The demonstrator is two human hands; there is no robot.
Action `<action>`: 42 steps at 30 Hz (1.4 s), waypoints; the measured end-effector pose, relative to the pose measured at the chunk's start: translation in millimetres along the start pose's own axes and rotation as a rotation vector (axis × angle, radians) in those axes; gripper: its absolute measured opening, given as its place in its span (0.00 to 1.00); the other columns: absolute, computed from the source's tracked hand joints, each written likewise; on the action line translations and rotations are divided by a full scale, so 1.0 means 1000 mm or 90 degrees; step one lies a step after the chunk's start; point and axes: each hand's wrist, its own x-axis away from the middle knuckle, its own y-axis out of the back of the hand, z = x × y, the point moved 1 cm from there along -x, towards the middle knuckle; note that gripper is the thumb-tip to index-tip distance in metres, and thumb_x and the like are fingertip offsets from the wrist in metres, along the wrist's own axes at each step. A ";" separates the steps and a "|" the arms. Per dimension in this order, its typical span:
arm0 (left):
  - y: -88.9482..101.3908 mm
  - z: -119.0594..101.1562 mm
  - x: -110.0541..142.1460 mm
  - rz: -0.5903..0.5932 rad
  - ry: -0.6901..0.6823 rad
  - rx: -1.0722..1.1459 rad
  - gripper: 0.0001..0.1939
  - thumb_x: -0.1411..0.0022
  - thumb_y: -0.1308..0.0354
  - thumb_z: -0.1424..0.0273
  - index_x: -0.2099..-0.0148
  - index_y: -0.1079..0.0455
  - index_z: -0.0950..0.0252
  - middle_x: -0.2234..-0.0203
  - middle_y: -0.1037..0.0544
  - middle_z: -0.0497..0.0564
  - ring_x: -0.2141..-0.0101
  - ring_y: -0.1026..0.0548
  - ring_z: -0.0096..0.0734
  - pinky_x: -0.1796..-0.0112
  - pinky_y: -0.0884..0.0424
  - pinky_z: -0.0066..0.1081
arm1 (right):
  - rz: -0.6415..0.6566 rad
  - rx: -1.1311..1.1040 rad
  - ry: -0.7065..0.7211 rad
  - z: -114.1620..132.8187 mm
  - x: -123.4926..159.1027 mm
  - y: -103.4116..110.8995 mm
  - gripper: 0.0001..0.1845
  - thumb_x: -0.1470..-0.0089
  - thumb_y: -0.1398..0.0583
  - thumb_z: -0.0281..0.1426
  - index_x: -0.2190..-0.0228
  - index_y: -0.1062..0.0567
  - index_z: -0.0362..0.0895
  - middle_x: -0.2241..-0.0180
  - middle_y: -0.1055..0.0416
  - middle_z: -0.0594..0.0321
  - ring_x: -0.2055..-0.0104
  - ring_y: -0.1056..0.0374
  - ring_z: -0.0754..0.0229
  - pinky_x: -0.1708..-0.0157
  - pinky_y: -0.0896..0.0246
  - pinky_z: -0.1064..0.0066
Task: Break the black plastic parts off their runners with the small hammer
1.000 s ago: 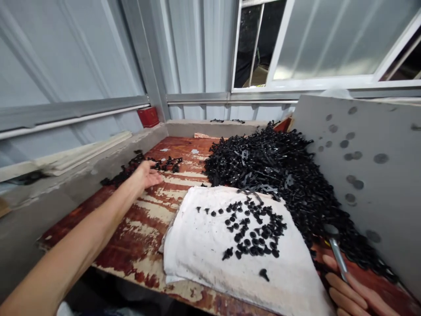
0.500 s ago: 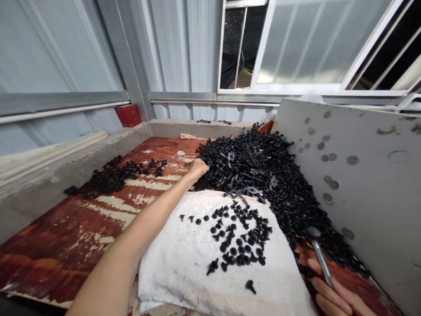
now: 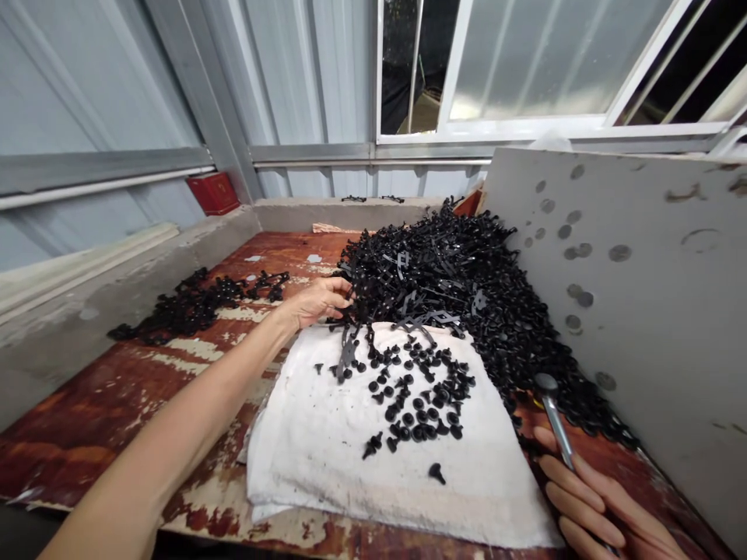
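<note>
My left hand (image 3: 325,300) reaches to the left edge of a big heap of black plastic parts (image 3: 432,264), its fingers pinched together on some of them. Just below the fingertips, a black lattice strip (image 3: 346,356) trails onto a folded white cloth (image 3: 315,443). Scattered over the cloth are many small black round-headed plastic clips (image 3: 421,416), with one (image 3: 436,473) apart near the front. At the lower right, my right hand (image 3: 589,494) grips a metal tool (image 3: 557,424) with a round head and a silver shaft; its exact kind is unclear.
A smaller pile of black parts (image 3: 187,305) lies on the worn red-brown board (image 3: 87,412) at left. A grey spotted panel (image 3: 654,295) borders the heap on the right. The red box (image 3: 212,194) stands on the back-left ledge, with windows behind.
My left hand has drawn back leftwards from the heap, and black strips now lie at the cloth's far edge. The right hand still grips the tool. The view has shifted slightly.
</note>
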 end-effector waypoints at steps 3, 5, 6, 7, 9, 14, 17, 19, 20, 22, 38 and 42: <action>-0.005 -0.004 0.006 0.013 -0.002 -0.032 0.10 0.63 0.39 0.80 0.73 0.29 0.66 0.80 0.26 0.45 0.77 0.30 0.22 0.75 0.35 0.22 | 0.006 -0.014 0.010 -0.001 0.000 -0.001 0.31 0.71 0.23 0.29 0.63 0.26 0.42 0.83 0.50 0.80 0.87 0.51 0.78 0.92 0.51 0.89; -0.011 -0.008 0.011 0.025 0.000 -0.040 0.08 0.62 0.40 0.79 0.74 0.31 0.66 0.80 0.25 0.46 0.77 0.29 0.24 0.74 0.34 0.23 | 0.021 -0.023 0.015 -0.001 0.000 -0.001 0.29 0.71 0.22 0.28 0.65 0.26 0.42 0.83 0.49 0.80 0.87 0.51 0.78 0.92 0.50 0.90; -0.015 -0.010 0.015 0.035 0.006 -0.038 0.07 0.61 0.40 0.79 0.74 0.31 0.66 0.80 0.25 0.47 0.77 0.28 0.25 0.74 0.33 0.25 | 0.030 -0.024 0.019 -0.001 0.000 0.000 0.27 0.71 0.23 0.28 0.67 0.26 0.42 0.83 0.49 0.79 0.87 0.51 0.79 0.92 0.50 0.90; -0.019 -0.012 0.019 0.048 0.019 -0.034 0.07 0.61 0.41 0.78 0.74 0.33 0.66 0.79 0.25 0.48 0.77 0.28 0.26 0.74 0.31 0.27 | 0.042 -0.022 0.025 -0.001 0.000 0.000 0.26 0.70 0.23 0.28 0.67 0.26 0.42 0.83 0.48 0.79 0.87 0.50 0.79 0.91 0.50 0.90; -0.026 -0.012 0.029 0.067 0.052 -0.040 0.06 0.60 0.43 0.77 0.75 0.35 0.65 0.78 0.25 0.49 0.78 0.28 0.28 0.73 0.30 0.31 | 0.077 -0.011 0.046 -0.001 0.001 0.001 0.23 0.66 0.24 0.28 0.67 0.26 0.42 0.83 0.47 0.79 0.87 0.51 0.79 0.91 0.50 0.91; -0.036 0.001 0.047 0.020 -0.058 -0.341 0.07 0.54 0.45 0.73 0.68 0.35 0.63 0.72 0.27 0.50 0.70 0.29 0.34 0.72 0.33 0.31 | 0.131 0.018 0.065 -0.003 0.002 0.002 0.19 0.58 0.26 0.30 0.64 0.25 0.41 0.82 0.46 0.78 0.86 0.52 0.77 0.92 0.49 0.90; -0.040 0.016 0.051 0.070 -0.183 -0.535 0.14 0.51 0.43 0.70 0.59 0.33 0.61 0.65 0.28 0.51 0.62 0.30 0.39 0.61 0.33 0.34 | 0.136 0.005 0.059 -0.004 0.002 0.002 0.19 0.58 0.27 0.30 0.64 0.25 0.40 0.82 0.46 0.78 0.87 0.50 0.78 0.92 0.49 0.91; -0.045 0.024 0.053 0.109 -0.225 -0.641 0.17 0.48 0.45 0.70 0.54 0.34 0.61 0.62 0.29 0.52 0.57 0.31 0.42 0.55 0.35 0.36 | 0.149 0.009 0.057 -0.004 0.001 0.003 0.19 0.58 0.27 0.29 0.64 0.25 0.40 0.82 0.45 0.78 0.87 0.49 0.78 0.92 0.49 0.91; -0.048 0.026 0.053 0.123 -0.234 -0.686 0.17 0.46 0.46 0.70 0.52 0.34 0.61 0.61 0.30 0.53 0.55 0.32 0.43 0.54 0.36 0.37 | 0.157 0.013 0.059 -0.003 0.001 0.003 0.19 0.58 0.27 0.29 0.64 0.24 0.39 0.82 0.45 0.78 0.87 0.49 0.78 0.92 0.49 0.91; -0.054 0.029 0.054 0.136 -0.244 -0.750 0.20 0.45 0.48 0.71 0.49 0.35 0.63 0.60 0.31 0.53 0.54 0.33 0.43 0.52 0.36 0.38 | 0.171 0.019 0.064 -0.002 -0.001 0.006 0.19 0.59 0.26 0.28 0.64 0.24 0.39 0.82 0.45 0.78 0.87 0.48 0.78 0.93 0.49 0.90; -0.081 0.029 0.057 0.146 -0.381 -0.849 0.16 0.36 0.49 0.69 0.49 0.26 0.59 0.50 0.31 0.58 0.52 0.35 0.46 0.53 0.37 0.47 | 0.201 -0.011 0.055 -0.001 -0.004 0.011 0.16 0.55 0.28 0.26 0.63 0.23 0.38 0.82 0.41 0.76 0.87 0.46 0.77 0.93 0.46 0.90; -0.076 0.027 0.041 0.074 -0.416 -0.635 0.13 0.34 0.50 0.68 0.57 0.24 0.61 0.60 0.25 0.54 0.58 0.30 0.38 0.54 0.34 0.39 | 0.216 0.001 0.057 -0.001 -0.005 0.011 0.14 0.54 0.29 0.27 0.63 0.22 0.39 0.82 0.41 0.75 0.87 0.48 0.77 0.93 0.46 0.90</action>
